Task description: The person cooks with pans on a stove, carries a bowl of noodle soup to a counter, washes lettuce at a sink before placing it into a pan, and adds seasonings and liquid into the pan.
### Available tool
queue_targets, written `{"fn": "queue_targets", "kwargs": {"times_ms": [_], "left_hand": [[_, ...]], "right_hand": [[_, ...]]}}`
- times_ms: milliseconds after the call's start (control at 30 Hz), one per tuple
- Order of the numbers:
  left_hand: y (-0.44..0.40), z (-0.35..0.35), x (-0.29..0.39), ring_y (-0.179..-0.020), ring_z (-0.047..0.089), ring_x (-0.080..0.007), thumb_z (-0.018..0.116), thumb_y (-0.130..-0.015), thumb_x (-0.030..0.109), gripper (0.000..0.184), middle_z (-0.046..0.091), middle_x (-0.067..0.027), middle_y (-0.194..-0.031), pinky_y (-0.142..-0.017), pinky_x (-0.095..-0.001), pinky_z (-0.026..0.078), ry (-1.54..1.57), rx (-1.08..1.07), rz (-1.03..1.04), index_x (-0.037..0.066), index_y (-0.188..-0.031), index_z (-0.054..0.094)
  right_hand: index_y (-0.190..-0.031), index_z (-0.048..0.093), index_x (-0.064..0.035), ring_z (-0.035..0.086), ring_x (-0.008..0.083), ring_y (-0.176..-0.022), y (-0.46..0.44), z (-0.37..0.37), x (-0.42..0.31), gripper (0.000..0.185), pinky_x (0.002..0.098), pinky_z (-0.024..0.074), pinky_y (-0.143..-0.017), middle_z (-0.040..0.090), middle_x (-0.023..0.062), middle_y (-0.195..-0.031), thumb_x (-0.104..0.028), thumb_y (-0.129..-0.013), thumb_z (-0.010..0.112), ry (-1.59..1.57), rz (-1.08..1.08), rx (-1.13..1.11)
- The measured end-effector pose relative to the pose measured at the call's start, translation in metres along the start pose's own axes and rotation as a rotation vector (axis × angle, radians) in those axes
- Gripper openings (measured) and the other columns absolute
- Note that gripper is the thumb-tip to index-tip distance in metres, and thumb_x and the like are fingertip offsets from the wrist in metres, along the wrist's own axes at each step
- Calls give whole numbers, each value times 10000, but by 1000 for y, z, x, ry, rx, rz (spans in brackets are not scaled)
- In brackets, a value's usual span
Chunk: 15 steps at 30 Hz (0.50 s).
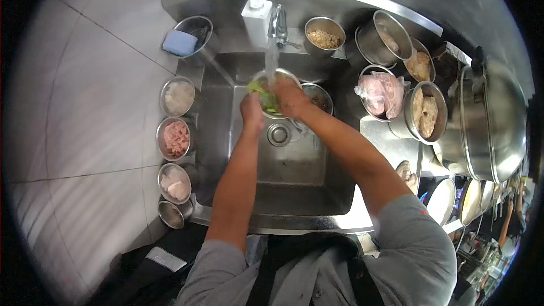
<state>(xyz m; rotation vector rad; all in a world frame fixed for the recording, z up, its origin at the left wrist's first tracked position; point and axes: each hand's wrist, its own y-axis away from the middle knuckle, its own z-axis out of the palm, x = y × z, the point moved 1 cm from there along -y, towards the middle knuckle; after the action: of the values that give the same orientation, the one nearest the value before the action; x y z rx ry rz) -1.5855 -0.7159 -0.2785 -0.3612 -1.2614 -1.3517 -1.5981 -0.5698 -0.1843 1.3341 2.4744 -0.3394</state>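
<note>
Water runs from the faucet (277, 22) onto a bright green vegetable (265, 97), leafy in look, above a round metal bowl (286, 72) in the sink. My left hand (252, 112) is closed around the vegetable's left side. From the right, my right hand (290, 96) curls over it under the stream; splashing water blurs those fingertips. Just right of the bowl, partly behind my right wrist, sits a second metal bowl (320, 97) with dark contents. The sink drain (279, 134) shows below both hands.
Along the sink's left rim stand metal cups, one with pink meat pieces (176, 139). A blue sponge (180, 42) rests on a container beside the white soap dispenser (257, 20). Bagged pink meat (381, 93) and a large steel pot (487, 124) stand on the right.
</note>
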Motion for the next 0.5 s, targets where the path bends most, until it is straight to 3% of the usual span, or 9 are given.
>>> {"fn": "queue_targets", "kwargs": {"times_ms": [33, 133, 200, 300, 400, 500], "left_hand": [[6, 7, 3, -707, 565, -195, 509, -849, 224, 273, 571, -98, -847, -520, -326, 442, -57, -35, 84, -12, -963, 585], [23, 16, 14, -762, 571, -208, 502, -851, 232, 276, 580, -101, -852, -612, -337, 459, -155, 21, 79, -11, -946, 591], [17, 11, 11, -790, 572, -216, 497, -853, 231, 278, 586, -103, -854, -641, -347, 461, -115, 23, 66, -14, -940, 594], [16, 9, 9, -831, 573, -229, 482, -860, 223, 279, 595, -104, -860, -687, -361, 461, -67, 10, 67, -22, -920, 600], [-12, -8, -18, -837, 571, -232, 470, -868, 206, 270, 598, -103, -862, -713, -356, 455, -121, -34, 132, -27, -895, 604], [-12, -11, -18, -824, 565, -220, 470, -870, 190, 253, 596, -96, -861, -727, -339, 446, -110, -48, 152, -23, -869, 606]], "right_hand": [[-1214, 552, -93, 526, 394, -1110, -2, 3, 5, 506, 443, 422, -966, 517, 228, -1181, -103, -717, 645, 2, 1, -2], [-1259, 538, -130, 512, 386, -1134, -19, 30, 35, 564, 439, 424, -973, 481, 230, -1236, -104, -708, 658, -161, 137, -55], [-1260, 541, -157, 513, 388, -1120, -22, 32, 44, 533, 447, 427, -967, 472, 210, -1250, -152, -739, 652, -253, 30, 222], [-1221, 562, -153, 526, 376, -1098, -2, -2, 18, 452, 451, 434, -937, 487, 198, -1234, -196, -774, 616, -272, -112, 200], [-1182, 582, -144, 539, 362, -1068, 9, -19, -16, 401, 448, 436, -908, 511, 201, -1207, -253, -796, 579, 0, 3, 91], [-1164, 606, -161, 515, 372, -1072, 1, 18, 1, 395, 452, 420, -903, 493, 204, -1239, -232, -777, 569, -23, 3, 64]]}}
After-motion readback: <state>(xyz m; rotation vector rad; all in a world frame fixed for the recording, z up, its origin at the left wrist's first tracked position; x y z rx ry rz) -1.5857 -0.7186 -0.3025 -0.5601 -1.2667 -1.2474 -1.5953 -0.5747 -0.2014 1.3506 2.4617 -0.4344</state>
